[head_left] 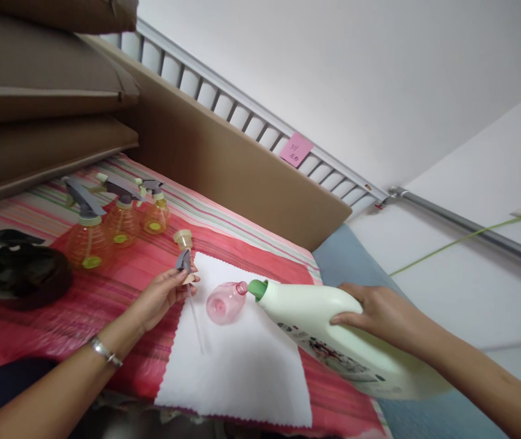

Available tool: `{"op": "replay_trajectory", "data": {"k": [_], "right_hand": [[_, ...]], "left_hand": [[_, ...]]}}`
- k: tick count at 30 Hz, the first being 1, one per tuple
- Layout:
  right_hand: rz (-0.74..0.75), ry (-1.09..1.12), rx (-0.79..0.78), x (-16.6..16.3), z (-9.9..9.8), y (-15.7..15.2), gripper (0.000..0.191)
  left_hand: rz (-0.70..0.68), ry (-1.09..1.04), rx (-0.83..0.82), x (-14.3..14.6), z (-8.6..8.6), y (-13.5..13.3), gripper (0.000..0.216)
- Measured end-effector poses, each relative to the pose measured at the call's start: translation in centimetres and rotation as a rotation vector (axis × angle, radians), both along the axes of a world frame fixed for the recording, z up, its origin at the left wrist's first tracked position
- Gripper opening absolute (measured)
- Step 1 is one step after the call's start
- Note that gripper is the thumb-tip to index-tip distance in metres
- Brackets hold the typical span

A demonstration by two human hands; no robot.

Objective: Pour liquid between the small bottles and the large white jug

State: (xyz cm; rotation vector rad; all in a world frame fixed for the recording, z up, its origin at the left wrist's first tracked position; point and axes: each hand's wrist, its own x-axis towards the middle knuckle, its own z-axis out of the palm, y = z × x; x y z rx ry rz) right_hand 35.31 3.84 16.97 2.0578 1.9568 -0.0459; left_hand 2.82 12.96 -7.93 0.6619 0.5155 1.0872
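Note:
My right hand [374, 317] is wrapped round the handle of a large pale green detergent bottle [315, 317], which is tipped to the left. Its green spout [255, 288] is at the mouth of a clear pink spray bottle [226, 303]; whether they touch I cannot tell. The pink bottle rests on a white scallop-edged cloth [237, 378]. Between the closed fingers of my left hand [166, 296] is a grey and cream spray trigger head [184, 262], its thin clear tube [195, 320] hanging down over the cloth. Just beyond it stands a small beige cup-shaped piece [183, 239].
Orange spray bottles [120, 222] with grey triggers stand at the left. Near them sits a dark round pot-like object [27, 274]. Cardboard boxes [45, 73] rise at far left, and a cardboard panel [223, 158] lines the back before a radiator [242, 116]. The striped tablecloth [114, 311] covers the table.

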Motion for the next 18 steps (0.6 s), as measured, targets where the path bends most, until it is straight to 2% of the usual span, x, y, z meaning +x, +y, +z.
{"op": "replay_trajectory", "data": {"k": [18], "right_hand": [[0.022,0.013,0.010,0.08,0.31,-0.38,0.038]], "left_hand": [[0.001,-0.008,-0.013,0.04,-0.13,0.13,0.028]]}}
